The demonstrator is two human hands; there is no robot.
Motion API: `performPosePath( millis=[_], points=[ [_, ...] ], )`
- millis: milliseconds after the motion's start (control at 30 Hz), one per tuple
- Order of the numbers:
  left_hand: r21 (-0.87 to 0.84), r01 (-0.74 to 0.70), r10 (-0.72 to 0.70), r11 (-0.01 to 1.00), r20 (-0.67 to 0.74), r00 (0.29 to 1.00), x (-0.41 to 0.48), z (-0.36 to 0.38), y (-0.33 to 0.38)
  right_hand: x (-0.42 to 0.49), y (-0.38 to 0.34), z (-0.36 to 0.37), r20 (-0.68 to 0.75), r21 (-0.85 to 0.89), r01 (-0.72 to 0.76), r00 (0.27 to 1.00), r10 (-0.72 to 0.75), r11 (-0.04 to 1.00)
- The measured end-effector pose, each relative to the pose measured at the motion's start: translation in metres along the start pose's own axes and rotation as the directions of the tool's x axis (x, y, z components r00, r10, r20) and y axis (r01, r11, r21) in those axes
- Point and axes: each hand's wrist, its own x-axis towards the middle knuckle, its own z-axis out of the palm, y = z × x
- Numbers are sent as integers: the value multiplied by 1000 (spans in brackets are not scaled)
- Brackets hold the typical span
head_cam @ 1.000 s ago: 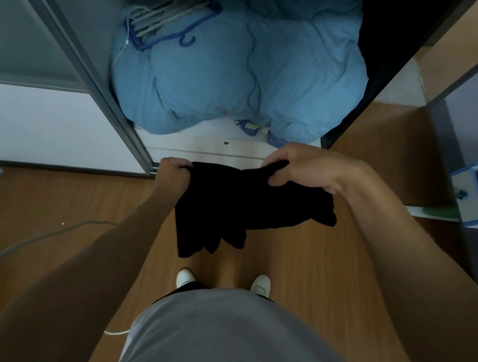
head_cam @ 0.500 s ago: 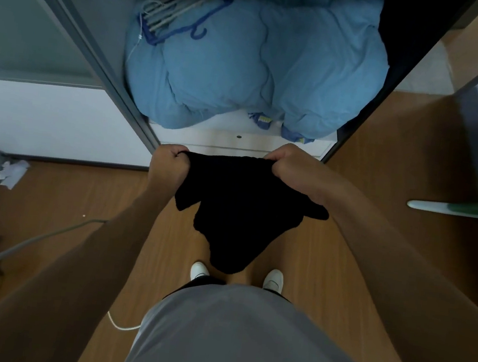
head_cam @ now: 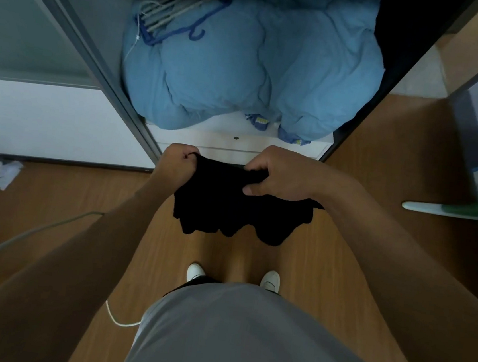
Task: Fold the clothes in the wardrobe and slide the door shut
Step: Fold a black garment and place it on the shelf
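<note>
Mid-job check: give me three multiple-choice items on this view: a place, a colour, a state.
1. The hangers lie: A on the blue bedding in the wardrobe; B on the floor; C on a rail.
2. The held garment is: A white; B black; C red.
3. The garment is: A gripped by both hands; B draped over the bedding; C lying on the floor.
Answers: 1 A, they rest on the bedding's upper left part. 2 B, the cloth is black throughout. 3 A, the left hand and right hand each curl round its top edge.
</note>
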Motion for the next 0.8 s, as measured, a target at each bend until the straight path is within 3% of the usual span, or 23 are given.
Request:
performPosePath(
  millis=[167, 367, 500, 567, 800],
  points=[
    [-55, -22, 24, 998, 50, 998, 2, 13, 11, 5, -10, -3, 29, -34, 56, 998, -55, 998],
    [-301, 21, 20, 953, 133, 991, -12, 22, 35, 9, -14, -3, 20, 34, 65, 998, -66, 997],
    [-391, 184, -99, 902, 230, 968, -19, 30, 39, 13, -14, -1, -61, 64, 67, 996, -63, 996],
    [-470, 305, -170, 828, 308, 936, -21, 34, 42, 14, -13, 0, -91, 53, 60, 994, -55, 997],
    [-585, 461, -131, 667, 517, 846, -39, 31, 34, 14, -9, -2, -176, 145, -2, 984, 28, 989]
  ],
)
